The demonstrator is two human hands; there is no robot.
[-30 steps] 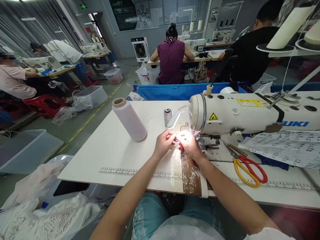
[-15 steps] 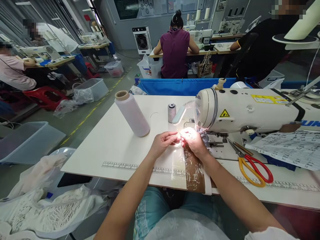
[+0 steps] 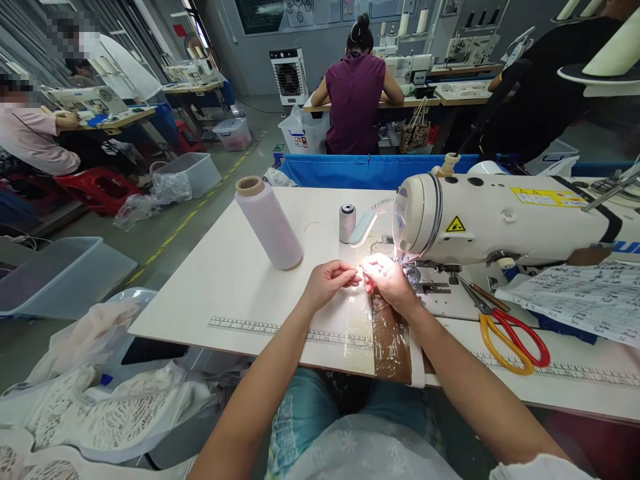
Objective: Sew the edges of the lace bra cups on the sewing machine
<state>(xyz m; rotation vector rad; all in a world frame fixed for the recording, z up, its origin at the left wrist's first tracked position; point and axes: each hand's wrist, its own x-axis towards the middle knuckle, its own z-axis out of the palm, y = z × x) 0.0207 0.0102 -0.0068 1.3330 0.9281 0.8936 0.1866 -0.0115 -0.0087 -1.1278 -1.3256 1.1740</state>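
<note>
My left hand (image 3: 333, 282) is pinched closed, its fingertips nearly meeting those of my right hand (image 3: 386, 279). My right hand is closed in a pinch too, under the bright lamp glare by the sewing machine's (image 3: 465, 213) needle end. Whatever lies between the fingertips is washed out and too small to name. Below the hands, a brown strip under clear film (image 3: 391, 343) runs to the table's front edge. A small thread spool (image 3: 347, 223) stands just behind the hands, and a large thread cone (image 3: 270, 223) leans to the left.
Scissors with red and yellow handles (image 3: 513, 340) lie right of my forearm, beside printed paper (image 3: 575, 300). A printed ruler (image 3: 280, 328) runs along the front of the white table (image 3: 200, 297). White lace pieces (image 3: 115, 407) lie in a tub at lower left. Co-workers sit at other machines.
The camera view has shifted slightly, so the scene sits a little to the right. Both hands keep nearly the same pinched pose at the same spot.
</note>
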